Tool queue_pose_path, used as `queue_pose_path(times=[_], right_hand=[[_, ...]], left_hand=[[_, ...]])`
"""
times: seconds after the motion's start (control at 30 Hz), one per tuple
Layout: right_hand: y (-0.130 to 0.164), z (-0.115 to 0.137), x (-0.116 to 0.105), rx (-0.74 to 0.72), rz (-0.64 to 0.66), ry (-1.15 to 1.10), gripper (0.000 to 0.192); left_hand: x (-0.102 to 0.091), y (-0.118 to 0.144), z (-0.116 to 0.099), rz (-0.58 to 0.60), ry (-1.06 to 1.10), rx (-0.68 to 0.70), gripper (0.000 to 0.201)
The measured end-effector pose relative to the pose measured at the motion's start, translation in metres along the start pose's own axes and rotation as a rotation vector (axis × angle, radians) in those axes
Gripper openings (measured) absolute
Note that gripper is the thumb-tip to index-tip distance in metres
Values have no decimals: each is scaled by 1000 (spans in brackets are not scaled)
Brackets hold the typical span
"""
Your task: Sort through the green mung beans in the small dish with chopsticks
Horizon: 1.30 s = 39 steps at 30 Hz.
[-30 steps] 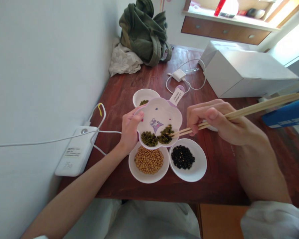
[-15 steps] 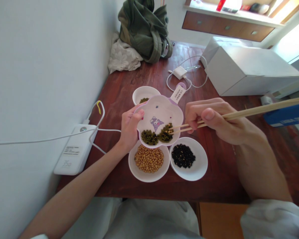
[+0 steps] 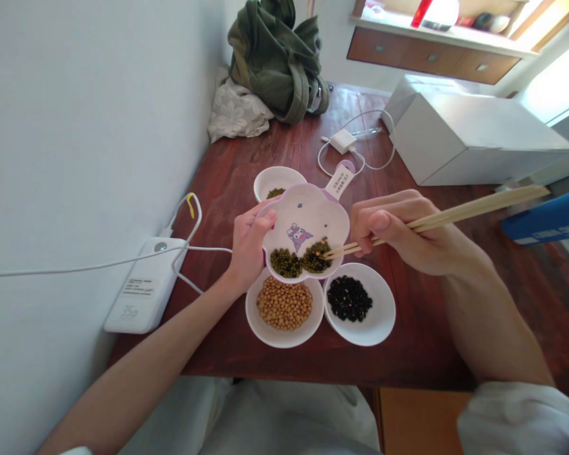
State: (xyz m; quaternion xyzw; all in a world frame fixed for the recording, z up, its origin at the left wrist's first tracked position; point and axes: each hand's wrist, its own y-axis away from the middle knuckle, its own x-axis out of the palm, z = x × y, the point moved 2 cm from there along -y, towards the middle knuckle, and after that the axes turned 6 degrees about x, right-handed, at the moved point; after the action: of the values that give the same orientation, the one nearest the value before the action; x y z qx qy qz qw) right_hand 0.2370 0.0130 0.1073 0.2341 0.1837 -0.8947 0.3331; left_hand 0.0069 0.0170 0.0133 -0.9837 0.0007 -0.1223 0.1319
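Note:
My left hand (image 3: pixel 250 243) grips the left rim of a pale purple flower-shaped bowl (image 3: pixel 308 208), thumb on the inside, and holds it tilted above the other bowls. Green mung beans (image 3: pixel 286 261) lie in two clumps along its near edge, with some darker and yellowish bits in the right clump. Wooden chopsticks (image 3: pixel 446 219) are pinched in my right hand (image 3: pixel 403 230); their tips meet among the beans in the right clump. Below are white bowls of yellow soybeans (image 3: pixel 284 303) and black beans (image 3: pixel 349 298). A third white bowl (image 3: pixel 265 182) with mung beans is partly hidden behind.
A white power bank (image 3: pixel 145 287) with a cable leans by the left wall. Farther back are a green bag (image 3: pixel 284 69), a patterned cloth (image 3: pixel 239 110), a white charger (image 3: pixel 342 141) and a large white box (image 3: pixel 474 133). A blue package (image 3: pixel 550 218) is at the right.
The chopstick tips have closed together within the right clump of beans, and my right hand has shifted slightly left. The flower-shaped bowl stays nearly in place in my left hand.

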Motion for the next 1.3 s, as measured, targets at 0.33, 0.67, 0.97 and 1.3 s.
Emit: queue_pose_path(times=[0.33, 0.67, 0.97, 1.3], right_hand=[[8, 26, 11, -98, -137, -220, 59], [14, 23, -6, -14, -221, -59, 54], [1, -1, 0, -26, -56, -1, 51], [1, -3, 5, -1, -34, -15, 50]], left_hand=[[0, 1, 3, 8, 40, -21, 31], [-1, 1, 2, 15, 24, -8, 33], [0, 1, 0, 4, 47, -1, 32], [-3, 1, 5, 1, 54, -10, 34]])
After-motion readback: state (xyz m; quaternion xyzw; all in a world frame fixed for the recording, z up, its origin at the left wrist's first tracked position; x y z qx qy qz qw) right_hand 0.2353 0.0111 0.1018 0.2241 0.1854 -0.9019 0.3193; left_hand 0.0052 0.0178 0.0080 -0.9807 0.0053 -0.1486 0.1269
